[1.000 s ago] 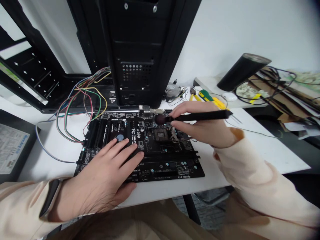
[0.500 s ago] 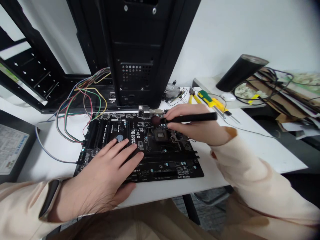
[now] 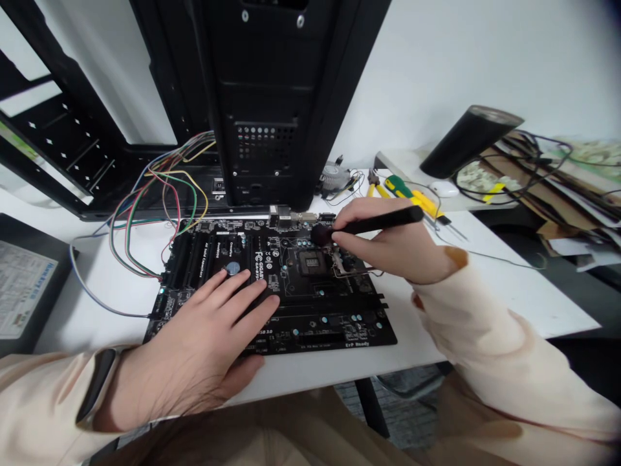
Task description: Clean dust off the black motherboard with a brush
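Observation:
A black motherboard (image 3: 310,304) lies flat on the white table, with its CPU socket (image 3: 313,262) uncovered. Fingers spread, my left hand (image 3: 213,330) rests over the board's left front part and hides some of it. My right hand (image 3: 369,236) pinches a black-handled brush (image 3: 388,220) between thumb and fingers. The brush's dark round head is down at the board's back part, just behind the socket. A metal lever frame stands out at the socket's right side. Several coloured wires (image 3: 140,194) run from the case to the board's left edge.
Behind the board stands a black computer case (image 3: 272,97). A power supply box (image 3: 24,291) is at the left. Back right are a fan cooler (image 3: 334,176), pliers (image 3: 376,184), screwdrivers (image 3: 400,186), a black cylinder (image 3: 466,142) and stacked cardboard (image 3: 567,200) with cables.
My right hand has moved the brush a little to the right along the board's back part. My left hand has stayed in place.

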`<action>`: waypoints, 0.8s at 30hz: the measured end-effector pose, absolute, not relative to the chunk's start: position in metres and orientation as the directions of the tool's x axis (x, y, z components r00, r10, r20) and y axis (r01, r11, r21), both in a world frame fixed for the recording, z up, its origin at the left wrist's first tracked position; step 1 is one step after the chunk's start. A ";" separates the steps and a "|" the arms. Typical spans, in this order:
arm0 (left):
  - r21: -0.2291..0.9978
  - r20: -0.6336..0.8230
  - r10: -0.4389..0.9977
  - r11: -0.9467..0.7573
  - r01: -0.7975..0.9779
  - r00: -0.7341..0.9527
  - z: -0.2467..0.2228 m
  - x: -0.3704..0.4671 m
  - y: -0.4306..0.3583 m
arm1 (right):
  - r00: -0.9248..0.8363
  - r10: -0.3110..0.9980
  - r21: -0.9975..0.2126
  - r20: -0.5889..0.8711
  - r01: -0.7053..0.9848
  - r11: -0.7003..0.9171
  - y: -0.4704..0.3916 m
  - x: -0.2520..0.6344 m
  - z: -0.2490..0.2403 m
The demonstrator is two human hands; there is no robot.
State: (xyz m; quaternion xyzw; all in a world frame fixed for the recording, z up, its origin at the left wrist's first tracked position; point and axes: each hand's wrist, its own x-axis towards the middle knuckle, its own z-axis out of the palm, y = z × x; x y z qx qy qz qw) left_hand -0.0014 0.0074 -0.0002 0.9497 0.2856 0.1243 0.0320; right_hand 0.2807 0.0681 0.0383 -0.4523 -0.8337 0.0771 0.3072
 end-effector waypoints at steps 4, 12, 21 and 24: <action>0.123 0.226 0.545 -0.838 0.531 0.808 -0.001 -0.001 0.008 | -0.489 0.717 -0.427 0.497 0.582 0.692 0.069 0.276 0.031; 0.113 0.228 0.544 -0.838 0.533 0.808 0.000 -0.002 0.008 | -0.590 0.744 -0.408 0.313 0.624 0.666 0.071 0.285 0.038; 0.118 0.228 0.543 -0.839 0.531 0.808 -0.002 -0.002 0.007 | -0.597 0.664 -0.360 0.450 0.559 0.747 0.071 0.277 0.029; 0.117 0.228 0.542 -0.840 0.530 0.809 -0.002 -0.002 0.007 | -0.674 0.650 -0.305 0.351 0.574 0.760 0.074 0.277 0.028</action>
